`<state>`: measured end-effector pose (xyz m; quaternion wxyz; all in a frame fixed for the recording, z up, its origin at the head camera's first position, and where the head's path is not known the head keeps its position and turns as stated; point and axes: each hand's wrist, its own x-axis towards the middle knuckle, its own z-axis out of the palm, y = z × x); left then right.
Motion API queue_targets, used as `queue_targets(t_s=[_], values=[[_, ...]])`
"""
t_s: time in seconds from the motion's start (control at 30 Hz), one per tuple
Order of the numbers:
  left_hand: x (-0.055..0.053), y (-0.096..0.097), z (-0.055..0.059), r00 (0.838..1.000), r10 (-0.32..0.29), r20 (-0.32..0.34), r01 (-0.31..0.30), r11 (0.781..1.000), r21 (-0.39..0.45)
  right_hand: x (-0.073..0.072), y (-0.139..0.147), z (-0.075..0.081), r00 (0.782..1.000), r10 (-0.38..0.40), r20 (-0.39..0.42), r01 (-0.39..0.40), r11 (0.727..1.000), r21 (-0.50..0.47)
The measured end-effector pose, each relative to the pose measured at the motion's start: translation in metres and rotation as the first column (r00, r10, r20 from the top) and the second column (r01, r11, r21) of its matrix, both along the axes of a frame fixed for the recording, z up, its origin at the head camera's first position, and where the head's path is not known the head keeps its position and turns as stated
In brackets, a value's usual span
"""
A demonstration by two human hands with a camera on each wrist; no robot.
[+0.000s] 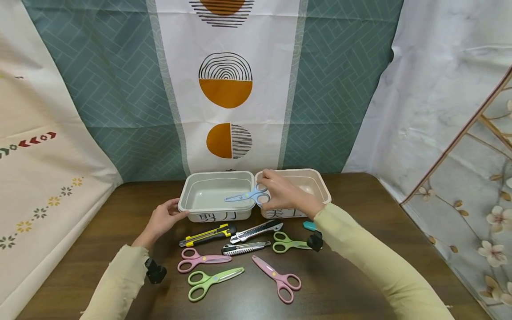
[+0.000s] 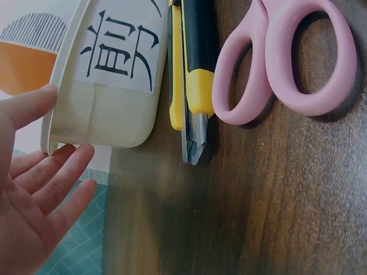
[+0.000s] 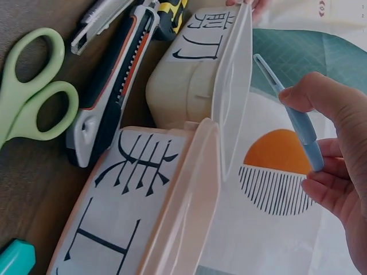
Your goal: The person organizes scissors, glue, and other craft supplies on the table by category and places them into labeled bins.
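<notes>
My right hand (image 1: 280, 191) holds blue scissors (image 1: 244, 196) by the handle loops, above the inner ends of two plastic boxes. The blades point left over the greenish-white left box (image 1: 218, 174). In the right wrist view the scissors (image 3: 295, 117) appear edge-on between thumb and fingers. With fairly straight fingers, my left hand (image 1: 163, 218) touches the left box's near-left corner; in the left wrist view the thumb of that hand (image 2: 28, 189) rests on the rim. The pinkish right box (image 1: 326, 195) is partly hidden by my right hand. Both boxes carry black-lettered front labels.
Before the boxes lie a yellow-black cutter (image 1: 208, 235), a silver-black cutter (image 1: 256, 231) and a smaller silver cutter (image 1: 246, 248). Nearer are pink scissors (image 1: 204, 258), green scissors (image 1: 214, 279) and another pink pair (image 1: 276, 278). Green scissors (image 1: 286, 242) and a teal object (image 1: 309, 226) lie by my right sleeve.
</notes>
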<state>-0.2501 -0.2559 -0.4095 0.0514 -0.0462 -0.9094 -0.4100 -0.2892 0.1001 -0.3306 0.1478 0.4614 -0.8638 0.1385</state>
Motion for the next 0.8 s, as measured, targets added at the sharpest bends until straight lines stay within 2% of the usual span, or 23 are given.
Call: queue_targets(t_s=[0.2,0.57,0.8], values=[[0.0,0.0,-0.001,1.0,-0.003,-0.009,0.003,1.0,-0.009,-0.007,-0.005,0.001,1.0,0.004,-0.015,-0.004,1.0,0.002],[-0.001,0.002,0.002,1.0,0.001,-0.03,-0.003,0.999,-0.043,-0.014,-0.013,0.01,1.0,-0.005,0.027,0.004,0.999,0.046],[0.001,0.001,0.002,1.0,-0.001,-0.027,-0.001,0.999,-0.044,-0.018,-0.02,0.009,0.998,-0.017,0.058,0.013,0.998,0.066]])
